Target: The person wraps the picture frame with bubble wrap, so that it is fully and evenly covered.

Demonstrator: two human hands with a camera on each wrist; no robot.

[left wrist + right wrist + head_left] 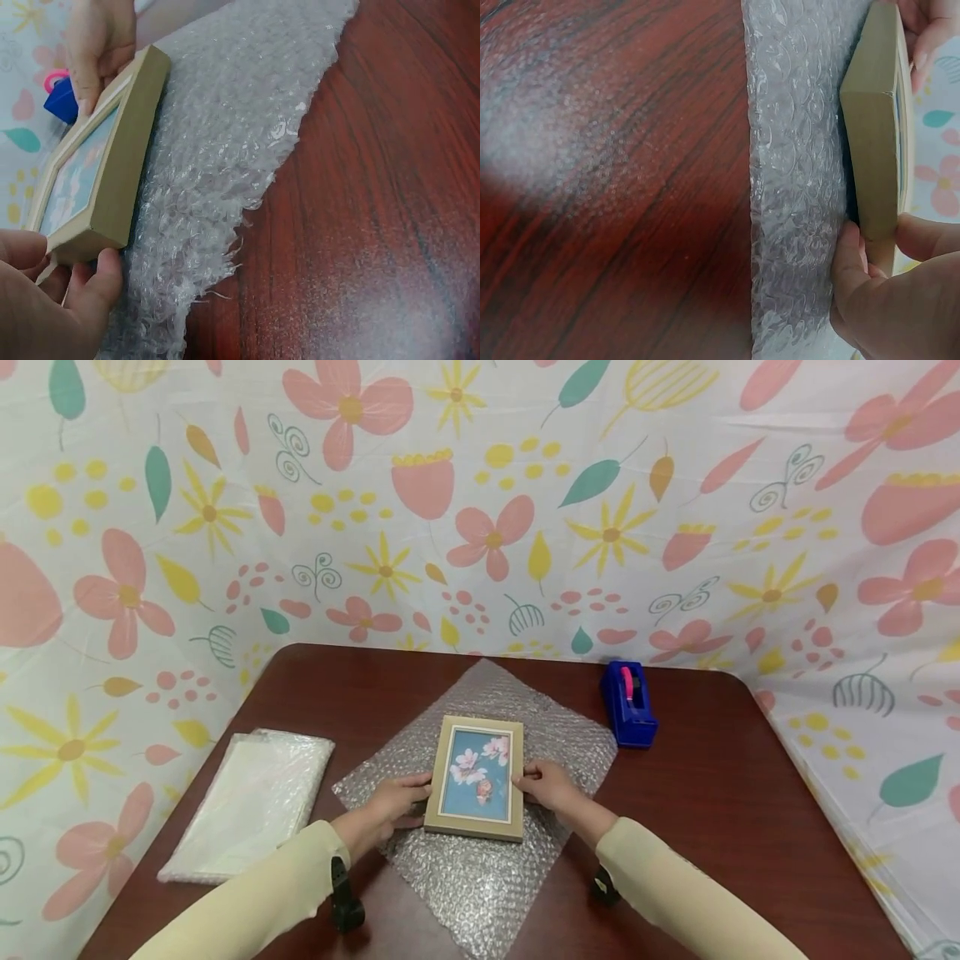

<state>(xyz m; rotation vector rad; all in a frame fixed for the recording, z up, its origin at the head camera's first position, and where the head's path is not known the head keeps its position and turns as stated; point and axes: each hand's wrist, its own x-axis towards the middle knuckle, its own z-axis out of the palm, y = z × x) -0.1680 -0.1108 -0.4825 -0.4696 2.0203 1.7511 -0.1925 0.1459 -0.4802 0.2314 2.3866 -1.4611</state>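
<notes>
With our left hand (393, 803) and right hand (549, 785), we are gripping the frame (477, 778) by opposite sides over the bubble wrap (472, 885) on the bench (720, 810).

Head view: bright, fairly even, diffuse lt; floral backdrop (491, 468) pale, well lit; bubble wrap (480, 893) w/ small glints, esp. toward near corner; table (750, 777) darker
Wrist views: dimmer, a bit soft; whitish glare patch on table, lower rt (left wrist), far L (right wrist)
</notes>
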